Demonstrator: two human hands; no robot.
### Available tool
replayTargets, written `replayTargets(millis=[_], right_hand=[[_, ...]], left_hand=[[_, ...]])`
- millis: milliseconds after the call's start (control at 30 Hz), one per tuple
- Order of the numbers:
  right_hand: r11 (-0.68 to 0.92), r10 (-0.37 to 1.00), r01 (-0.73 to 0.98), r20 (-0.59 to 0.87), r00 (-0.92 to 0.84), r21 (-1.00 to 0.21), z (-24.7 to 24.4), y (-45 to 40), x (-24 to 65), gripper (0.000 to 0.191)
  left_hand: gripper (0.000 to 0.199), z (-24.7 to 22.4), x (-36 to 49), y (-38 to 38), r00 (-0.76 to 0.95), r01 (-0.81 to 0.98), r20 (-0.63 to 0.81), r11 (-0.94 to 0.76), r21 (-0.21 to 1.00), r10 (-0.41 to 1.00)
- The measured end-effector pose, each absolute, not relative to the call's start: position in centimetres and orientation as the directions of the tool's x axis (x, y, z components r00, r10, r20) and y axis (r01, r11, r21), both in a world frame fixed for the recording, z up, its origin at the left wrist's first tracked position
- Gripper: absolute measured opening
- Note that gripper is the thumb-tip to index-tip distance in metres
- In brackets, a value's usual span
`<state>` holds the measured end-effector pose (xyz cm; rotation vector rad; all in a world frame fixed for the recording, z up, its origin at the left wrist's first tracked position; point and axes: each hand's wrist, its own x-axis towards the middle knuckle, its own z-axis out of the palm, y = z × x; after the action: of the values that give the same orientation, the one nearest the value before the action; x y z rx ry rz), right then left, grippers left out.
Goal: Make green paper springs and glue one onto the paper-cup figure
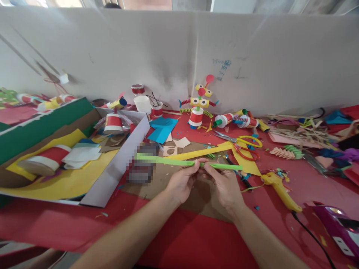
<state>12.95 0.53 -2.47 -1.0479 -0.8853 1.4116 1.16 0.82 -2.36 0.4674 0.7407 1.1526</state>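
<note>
A long green paper strip [174,161] stretches sideways between my hands, above a brown cardboard sheet [165,179]. My left hand [183,183] pinches it near the middle, and my right hand [224,183] pinches it right beside, the fingertips almost touching. One end sticks out to the right past my right fingers. Behind the strip lies a yellow paper strip [207,151]. Scissors with yellow and red handles [246,144] rest just beyond my right hand, near a yellow glue gun [283,192].
At left stands an open box [120,164] with paper cups and yellow paper. Paper-cup figures [196,117] stand against the grey partition [140,48]. Blue paper [162,129] lies behind the cardboard. A purple device [336,228] sits at right, near a black cord [311,235].
</note>
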Motion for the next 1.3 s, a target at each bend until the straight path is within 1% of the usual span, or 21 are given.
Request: replayTargets(millis=[100,233,333,500,667,800,900,967,1033,1100,1167,1233,1300], right_hand=[[-0.143,0.988,-0.377,-0.155,0.003,-0.915,-2.3,0.8,13.3,0.021],[-0.162,0.979,-0.414,-0.2,0.049,-0.896,-2.1,1.1,13.6,0.02],[-0.172,0.977,-0.424,-0.209,0.041,-0.889,-2.0,1.2,13.7,0.018],[-0.182,0.973,-0.452,-0.225,0.043,-0.873,-2.1,1.4,13.9,0.017],[-0.205,0.965,-0.469,-0.258,0.051,-0.859,-2.1,1.5,14.1,0.02],[-0.165,0.972,-0.465,-0.223,0.072,-0.87,-1.6,1.7,14.6,0.017],[-0.139,0.973,-0.465,-0.208,0.101,-0.875,-1.3,1.9,15.0,0.015],[-0.128,0.972,-0.486,-0.206,0.111,-0.864,-1.3,1.9,15.0,0.016],[-0.118,0.98,-0.505,-0.183,0.081,-0.855,-1.5,1.7,14.6,0.018],[-0.107,0.991,-0.478,-0.135,0.024,-0.872,-1.9,1.3,13.9,0.022],[-0.077,0.997,-0.4,-0.077,-0.018,-0.913,-2.2,0.8,13.2,0.025],[-0.029,1.0,-0.298,-0.03,-0.002,-0.954,-2.6,0.5,12.9,0.021],[-0.023,0.999,-0.241,-0.031,0.031,-0.97,-2.8,0.4,12.8,0.016]], left_hand=[[0.021,-2.3,0.7,1.2,0.213,-0.674,-0.328,0.381,0.633,0.92],[0.015,-2.2,0.2,1.6,0.178,-0.724,-0.385,0.386,0.572,0.906],[0.009,-2.2,0.0,1.7,0.149,-0.74,-0.425,0.386,0.551,0.893],[0.003,-2.1,-0.1,1.9,0.096,-0.769,-0.442,0.348,0.536,0.892],[0.009,-2.2,-0.2,2.2,0.022,-0.771,-0.435,0.292,0.566,0.9],[0.014,-1.9,-0.6,2.4,0.006,-0.79,-0.415,0.259,0.556,0.91],[0.016,-1.3,-1.1,2.6,-0.039,-0.797,-0.401,0.214,0.565,0.915],[0.017,-1.2,-1.2,2.8,-0.05,-0.797,-0.408,0.21,0.567,0.912],[0.017,-1.4,-1.1,2.7,-0.041,-0.803,-0.431,0.227,0.551,0.901],[0.018,-1.9,-0.6,2.4,-0.03,-0.809,-0.449,0.242,0.535,0.893],[0.02,-2.4,0.1,2.0,-0.014,-0.805,-0.442,0.252,0.537,0.897],[0.022,-2.9,0.8,1.5,0.009,-0.787,-0.433,0.273,0.553,0.901],[0.022,-3.1,1.2,1.1,0.037,-0.761,-0.44,0.31,0.57,0.897]])
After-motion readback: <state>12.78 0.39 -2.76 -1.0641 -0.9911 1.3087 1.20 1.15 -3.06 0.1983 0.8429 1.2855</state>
